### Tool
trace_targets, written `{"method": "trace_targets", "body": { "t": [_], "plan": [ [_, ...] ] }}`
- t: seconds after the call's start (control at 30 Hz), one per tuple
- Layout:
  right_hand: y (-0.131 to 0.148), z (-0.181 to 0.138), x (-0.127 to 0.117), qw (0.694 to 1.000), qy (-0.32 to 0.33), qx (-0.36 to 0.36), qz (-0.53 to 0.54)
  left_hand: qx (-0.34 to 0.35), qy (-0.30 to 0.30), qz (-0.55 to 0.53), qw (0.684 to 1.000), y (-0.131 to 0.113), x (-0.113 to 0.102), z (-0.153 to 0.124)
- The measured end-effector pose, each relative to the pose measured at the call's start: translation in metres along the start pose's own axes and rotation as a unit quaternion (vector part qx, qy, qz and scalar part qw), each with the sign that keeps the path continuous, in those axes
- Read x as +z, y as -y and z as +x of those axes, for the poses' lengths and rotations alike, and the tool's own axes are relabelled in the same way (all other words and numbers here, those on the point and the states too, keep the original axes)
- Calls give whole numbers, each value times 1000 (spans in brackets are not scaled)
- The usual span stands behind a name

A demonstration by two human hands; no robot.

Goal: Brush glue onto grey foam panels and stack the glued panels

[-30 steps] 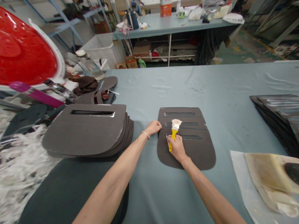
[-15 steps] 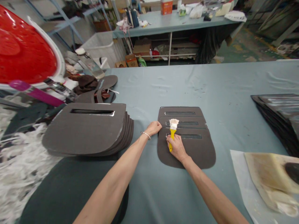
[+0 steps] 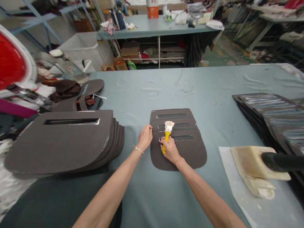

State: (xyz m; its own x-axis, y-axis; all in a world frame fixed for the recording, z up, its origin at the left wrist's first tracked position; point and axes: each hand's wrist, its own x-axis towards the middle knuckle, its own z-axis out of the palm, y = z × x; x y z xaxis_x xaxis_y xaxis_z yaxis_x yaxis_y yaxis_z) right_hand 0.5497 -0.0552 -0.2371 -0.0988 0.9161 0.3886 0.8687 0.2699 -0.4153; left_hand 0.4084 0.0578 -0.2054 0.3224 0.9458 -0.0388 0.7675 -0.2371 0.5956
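Observation:
My right hand (image 3: 169,151) is closed round the yellow handle of a small brush (image 3: 167,131) whose white, glue-laden bristles rest on the middle of three overlapped dark grey slotted pieces (image 3: 190,152). My left hand (image 3: 144,137), fingers curled, presses on the left edge of those pieces. The brush tip sits by the slot of the second piece.
A tall stack of the same grey pieces (image 3: 64,142) lies to the left. Another fanned stack (image 3: 270,114) lies at the right. A yellowed glue container (image 3: 251,164) stands on white paper (image 3: 235,193) at the near right. Clutter and a red object (image 3: 9,63) fill the far left.
The camera view has swung right, so everything sits further left in the picture. My left hand has slid slightly nearer along the pieces' edge. The brush stays on the second piece.

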Motion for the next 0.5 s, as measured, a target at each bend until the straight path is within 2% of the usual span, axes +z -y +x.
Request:
{"method": "trace_targets", "body": {
  "t": [0.1,0.2,0.27,0.37,0.43,0.5],
  "plan": [
    [0,0,-6,999,-38,17,21,82,3,3,997,-6,3,-25],
    [-14,-7,-19,992,-103,73,20,120,12,39,992,-9,6,-42],
    [-35,-16,-34,979,-162,127,1,122,4,53,991,-9,8,-47],
    [-75,-32,-59,943,-243,223,-37,124,-3,58,991,-9,9,-47],
    [-102,-40,-74,927,-253,272,-49,124,-7,59,990,-10,9,-47],
    [-123,-45,-85,929,-230,286,-41,123,-10,61,990,-10,10,-48]
  ]
}}
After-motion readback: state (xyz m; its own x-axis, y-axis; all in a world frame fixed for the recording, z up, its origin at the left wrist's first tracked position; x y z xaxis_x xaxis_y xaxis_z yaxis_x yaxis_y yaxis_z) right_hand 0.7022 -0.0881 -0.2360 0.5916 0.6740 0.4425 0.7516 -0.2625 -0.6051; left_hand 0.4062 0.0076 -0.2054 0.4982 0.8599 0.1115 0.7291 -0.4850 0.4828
